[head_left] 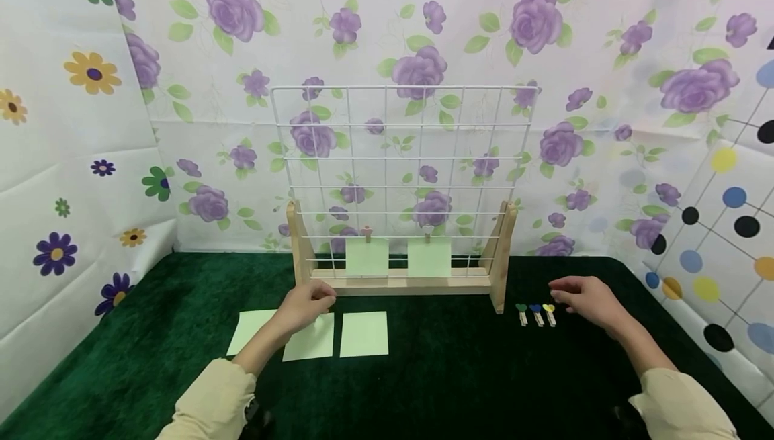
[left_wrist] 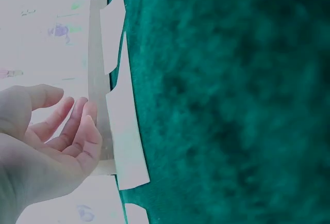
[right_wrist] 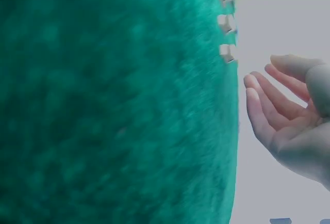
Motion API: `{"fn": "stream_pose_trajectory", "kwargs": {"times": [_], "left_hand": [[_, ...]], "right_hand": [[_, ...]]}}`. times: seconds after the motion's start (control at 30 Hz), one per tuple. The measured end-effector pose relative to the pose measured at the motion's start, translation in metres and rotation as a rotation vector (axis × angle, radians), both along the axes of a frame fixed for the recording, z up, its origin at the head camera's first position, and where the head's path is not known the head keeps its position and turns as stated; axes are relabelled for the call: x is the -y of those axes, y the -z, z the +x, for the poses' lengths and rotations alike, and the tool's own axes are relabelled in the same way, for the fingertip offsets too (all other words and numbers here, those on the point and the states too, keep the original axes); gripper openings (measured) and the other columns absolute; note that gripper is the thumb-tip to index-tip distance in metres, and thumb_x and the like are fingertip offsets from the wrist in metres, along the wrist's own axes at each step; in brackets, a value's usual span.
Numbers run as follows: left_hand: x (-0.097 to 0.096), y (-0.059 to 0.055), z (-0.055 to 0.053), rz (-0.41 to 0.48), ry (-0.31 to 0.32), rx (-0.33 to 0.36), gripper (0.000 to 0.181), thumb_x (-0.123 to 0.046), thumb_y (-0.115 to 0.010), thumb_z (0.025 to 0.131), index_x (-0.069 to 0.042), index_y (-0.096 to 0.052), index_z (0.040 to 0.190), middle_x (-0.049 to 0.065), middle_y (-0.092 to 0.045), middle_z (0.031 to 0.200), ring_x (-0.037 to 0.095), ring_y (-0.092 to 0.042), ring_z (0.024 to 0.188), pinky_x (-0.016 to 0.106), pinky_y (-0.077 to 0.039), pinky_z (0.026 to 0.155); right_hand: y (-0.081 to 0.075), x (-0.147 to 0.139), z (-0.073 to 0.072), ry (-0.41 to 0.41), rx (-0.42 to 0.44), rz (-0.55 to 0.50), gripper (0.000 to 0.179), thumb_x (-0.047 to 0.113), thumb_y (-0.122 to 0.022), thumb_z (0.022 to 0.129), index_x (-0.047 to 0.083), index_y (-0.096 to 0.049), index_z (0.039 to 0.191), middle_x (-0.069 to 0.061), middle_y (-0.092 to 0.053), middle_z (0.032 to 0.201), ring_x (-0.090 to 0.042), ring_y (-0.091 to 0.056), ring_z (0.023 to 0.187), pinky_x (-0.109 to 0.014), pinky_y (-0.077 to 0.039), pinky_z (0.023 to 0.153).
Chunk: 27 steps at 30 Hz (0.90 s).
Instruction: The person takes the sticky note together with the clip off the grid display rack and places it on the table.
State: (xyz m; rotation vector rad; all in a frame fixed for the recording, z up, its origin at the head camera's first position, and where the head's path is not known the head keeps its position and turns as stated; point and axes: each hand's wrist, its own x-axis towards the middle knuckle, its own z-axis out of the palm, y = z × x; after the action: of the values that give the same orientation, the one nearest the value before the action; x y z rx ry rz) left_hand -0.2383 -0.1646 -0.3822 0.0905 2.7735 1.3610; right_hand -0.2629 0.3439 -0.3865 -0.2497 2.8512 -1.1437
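My left hand hovers over the middle of three pale green paper squares lying in a row on the cloth. Its fingers are loosely bent with nothing between them, as the left wrist view of the hand also shows. To the right, my right hand hangs relaxed beside three small clothespins, one topped green, one blue and one yellow. In the right wrist view that hand holds nothing. Two more paper squares hang side by side on a white wire grid, each pinned by a clothespin.
The grid stands in a wooden base with slanted uprights at both ends, at the back of a dark green cloth. Behind it rises a floral backdrop. Patterned sheets close in the left and right sides.
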Motion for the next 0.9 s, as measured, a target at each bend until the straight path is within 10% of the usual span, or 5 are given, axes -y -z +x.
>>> {"fn": "stream_pose_trajectory", "kwargs": {"times": [0.9], "left_hand": [[-0.016,-0.026,-0.006,0.176,-0.008,-0.129,0.043,-0.012,-0.051,0.099,0.003,-0.045,0.138,0.021,-0.050,0.137,0.036,-0.046,0.125,0.050,-0.041,0.098]], "right_hand": [[-0.056,0.105,0.024,-0.057,-0.303,-0.076,0.030,0.022,-0.060,0.098,-0.001,-0.066,0.117,-0.013,-0.069,0.106,-0.021,-0.066,0.086,-0.028,-0.054,0.069]]}}
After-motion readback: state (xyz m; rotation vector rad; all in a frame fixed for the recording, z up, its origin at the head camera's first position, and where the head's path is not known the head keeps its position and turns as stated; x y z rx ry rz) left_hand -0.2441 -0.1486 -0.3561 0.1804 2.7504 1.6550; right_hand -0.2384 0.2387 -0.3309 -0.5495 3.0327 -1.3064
